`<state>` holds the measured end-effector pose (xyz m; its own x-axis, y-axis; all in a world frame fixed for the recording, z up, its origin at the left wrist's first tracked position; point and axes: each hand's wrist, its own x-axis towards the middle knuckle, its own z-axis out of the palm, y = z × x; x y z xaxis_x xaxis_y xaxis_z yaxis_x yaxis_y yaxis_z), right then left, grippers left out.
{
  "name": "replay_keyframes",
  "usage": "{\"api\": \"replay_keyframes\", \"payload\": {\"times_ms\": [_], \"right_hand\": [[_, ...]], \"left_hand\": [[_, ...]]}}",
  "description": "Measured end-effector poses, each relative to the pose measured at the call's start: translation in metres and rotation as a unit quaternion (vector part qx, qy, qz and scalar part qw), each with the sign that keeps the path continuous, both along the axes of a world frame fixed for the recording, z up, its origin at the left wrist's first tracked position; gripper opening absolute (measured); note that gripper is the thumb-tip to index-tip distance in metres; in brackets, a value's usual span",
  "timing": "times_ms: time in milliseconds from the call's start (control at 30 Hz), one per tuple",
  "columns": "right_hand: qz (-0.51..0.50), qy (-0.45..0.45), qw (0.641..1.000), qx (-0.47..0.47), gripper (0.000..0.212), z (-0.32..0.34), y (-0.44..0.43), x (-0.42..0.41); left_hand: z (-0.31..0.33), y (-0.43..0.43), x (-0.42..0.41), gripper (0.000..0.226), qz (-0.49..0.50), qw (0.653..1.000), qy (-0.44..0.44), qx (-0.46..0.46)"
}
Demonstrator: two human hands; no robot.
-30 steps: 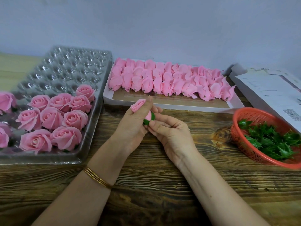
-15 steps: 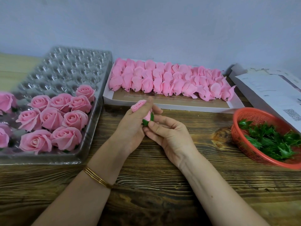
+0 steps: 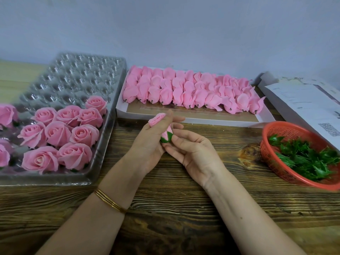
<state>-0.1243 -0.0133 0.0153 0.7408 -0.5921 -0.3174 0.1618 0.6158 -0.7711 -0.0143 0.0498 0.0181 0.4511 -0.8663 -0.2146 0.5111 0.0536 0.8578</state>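
Above grained wood (image 3: 184,208), soft furled pink rosebud (image 3: 156,120).

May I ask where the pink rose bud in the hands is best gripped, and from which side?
Low down, on the green calyx, from the right, where the right hand pinches it. That end is narrow and points down-right; the left hand wraps the pink rose bud round its middle, and the thin petal edges above would probably crush.

Counted: one clear tray (image 3: 73,80); at least eleven finished roses (image 3: 57,133) (left edge cuts others); one white box (image 3: 202,120); one red basket (image 3: 276,126); one held bud (image 3: 156,120).
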Motion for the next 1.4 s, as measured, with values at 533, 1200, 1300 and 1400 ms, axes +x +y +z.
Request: {"api": "replay_keyframes", "payload": {"times_ms": [533,1200,1300,1400], "right_hand": [[-0.054,0.001,0.989,-0.141,0.030,-0.0078,0.0033,0.0015],[-0.010,0.033,0.948,-0.316,0.026,-0.0056,0.0004,-0.0033],[-0.024,0.051,0.946,-0.319,0.029,-0.0070,0.0022,-0.0014],[-0.037,0.068,0.945,-0.318,0.024,-0.0080,0.0019,-0.0005]], "left_hand": [[-0.0001,0.0012,0.0006,0.039,-0.026,0.999,-0.034,-0.001],[-0.0008,0.0037,-0.0019,0.033,-0.080,0.994,-0.071,-0.005],[-0.0012,0.0031,-0.0027,0.036,-0.084,0.994,-0.065,-0.004],[-0.0015,0.0020,-0.0028,0.046,-0.085,0.995,-0.055,-0.011]]}}
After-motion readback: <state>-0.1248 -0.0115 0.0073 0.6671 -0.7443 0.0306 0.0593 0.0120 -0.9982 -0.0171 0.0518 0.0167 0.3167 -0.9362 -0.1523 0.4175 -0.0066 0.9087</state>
